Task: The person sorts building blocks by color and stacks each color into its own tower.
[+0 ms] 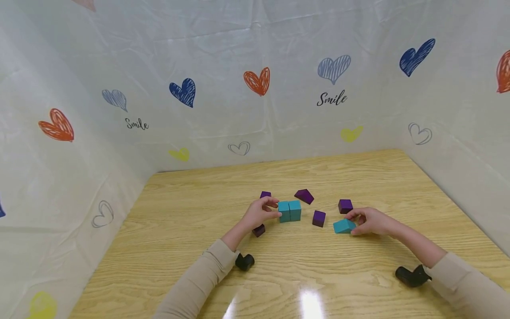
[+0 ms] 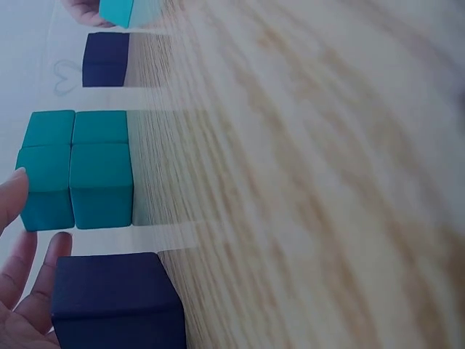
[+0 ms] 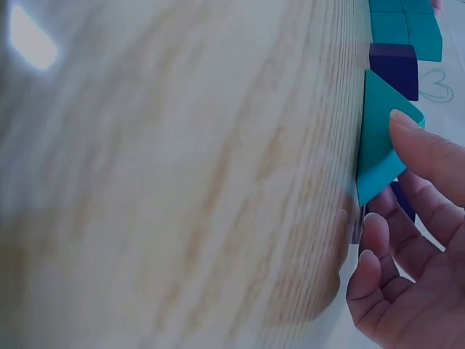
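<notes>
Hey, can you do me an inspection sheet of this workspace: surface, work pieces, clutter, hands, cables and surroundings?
Surface: wooden table, with bright glare at the near side.
Work pieces: teal stack, two levels high and two blocks wide; teal wedge to its right, apart from it.
Clutter: five loose purple blocks around them, two partly hidden by the left hand.
Left hand: thumb at the stack's left side.
Right hand: pinches the wedge's right end.
Cables: nothing seen; each wrist carries a black device.
Surroundings: pale sheet printed with hearts.
</notes>
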Action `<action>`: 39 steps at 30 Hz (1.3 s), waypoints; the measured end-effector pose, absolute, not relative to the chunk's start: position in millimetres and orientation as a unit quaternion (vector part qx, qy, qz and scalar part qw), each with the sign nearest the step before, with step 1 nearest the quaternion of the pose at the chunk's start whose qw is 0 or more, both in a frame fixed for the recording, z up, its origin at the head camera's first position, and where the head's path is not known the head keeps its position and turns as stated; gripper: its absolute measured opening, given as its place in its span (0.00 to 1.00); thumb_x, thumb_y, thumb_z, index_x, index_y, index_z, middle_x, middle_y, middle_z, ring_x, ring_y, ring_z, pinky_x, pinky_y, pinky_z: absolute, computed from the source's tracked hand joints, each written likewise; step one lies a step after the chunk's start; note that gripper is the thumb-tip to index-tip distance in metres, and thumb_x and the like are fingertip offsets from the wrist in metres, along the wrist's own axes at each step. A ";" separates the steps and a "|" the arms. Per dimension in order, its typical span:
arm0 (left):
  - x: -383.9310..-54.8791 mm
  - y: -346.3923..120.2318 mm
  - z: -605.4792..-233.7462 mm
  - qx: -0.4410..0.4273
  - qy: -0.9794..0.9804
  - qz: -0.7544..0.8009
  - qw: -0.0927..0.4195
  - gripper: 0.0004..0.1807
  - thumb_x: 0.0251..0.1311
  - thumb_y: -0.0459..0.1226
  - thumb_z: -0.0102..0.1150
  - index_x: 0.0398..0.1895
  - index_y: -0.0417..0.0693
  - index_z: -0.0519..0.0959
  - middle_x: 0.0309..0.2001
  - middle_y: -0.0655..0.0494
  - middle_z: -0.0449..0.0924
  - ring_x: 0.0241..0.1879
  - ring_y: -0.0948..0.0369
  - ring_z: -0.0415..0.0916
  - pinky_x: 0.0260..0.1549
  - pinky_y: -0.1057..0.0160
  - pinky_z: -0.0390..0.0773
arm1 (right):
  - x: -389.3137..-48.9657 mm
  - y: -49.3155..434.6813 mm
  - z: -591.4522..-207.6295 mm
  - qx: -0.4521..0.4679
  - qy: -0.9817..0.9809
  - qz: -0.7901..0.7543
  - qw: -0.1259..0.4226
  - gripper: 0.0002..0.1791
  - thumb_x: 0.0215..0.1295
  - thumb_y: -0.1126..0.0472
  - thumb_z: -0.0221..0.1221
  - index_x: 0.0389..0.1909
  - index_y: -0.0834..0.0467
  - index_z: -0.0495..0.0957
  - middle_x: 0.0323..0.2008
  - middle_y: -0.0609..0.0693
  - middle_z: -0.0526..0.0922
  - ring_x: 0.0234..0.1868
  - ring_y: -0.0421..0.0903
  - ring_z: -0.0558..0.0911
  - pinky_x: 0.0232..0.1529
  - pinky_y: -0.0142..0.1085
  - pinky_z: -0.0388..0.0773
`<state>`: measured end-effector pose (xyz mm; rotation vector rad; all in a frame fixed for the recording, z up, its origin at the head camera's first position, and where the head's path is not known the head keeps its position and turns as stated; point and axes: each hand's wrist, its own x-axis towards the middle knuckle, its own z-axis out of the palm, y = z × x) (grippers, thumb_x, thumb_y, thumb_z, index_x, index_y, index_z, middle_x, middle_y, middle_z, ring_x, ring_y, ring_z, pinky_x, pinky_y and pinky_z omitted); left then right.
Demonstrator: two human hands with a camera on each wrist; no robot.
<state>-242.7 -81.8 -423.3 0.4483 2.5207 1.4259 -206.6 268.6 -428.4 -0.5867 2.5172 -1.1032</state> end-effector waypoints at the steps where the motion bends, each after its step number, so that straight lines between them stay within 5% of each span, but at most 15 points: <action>1: -242.3 -81.8 -422.9 0.152 0.855 0.484 0.106 0.20 0.53 0.39 0.64 0.49 0.45 0.76 0.45 0.49 0.79 0.42 0.56 0.74 0.43 0.60 0.74 | -206.5 268.4 -428.3 -0.205 0.883 -0.388 0.165 0.25 0.50 0.61 0.67 0.46 0.71 0.74 0.36 0.53 0.76 0.27 0.37 0.66 0.29 0.29 0.67; 25: -239.8 -81.3 -425.3 0.148 0.852 0.491 0.108 0.20 0.54 0.38 0.63 0.51 0.43 0.75 0.46 0.48 0.78 0.42 0.56 0.73 0.43 0.61 0.75 | -212.0 261.9 -407.8 -0.190 0.900 -0.371 0.126 0.24 0.51 0.58 0.66 0.47 0.68 0.75 0.34 0.51 0.76 0.28 0.40 0.71 0.28 0.30 0.69; 39: -237.0 -81.2 -424.0 0.142 0.853 0.490 0.109 0.20 0.54 0.39 0.63 0.50 0.43 0.75 0.45 0.49 0.78 0.41 0.57 0.74 0.41 0.62 0.75 | -228.3 217.4 -387.5 -0.210 0.893 -0.386 0.098 0.24 0.54 0.57 0.64 0.49 0.65 0.74 0.30 0.52 0.76 0.26 0.42 0.71 0.25 0.32 0.69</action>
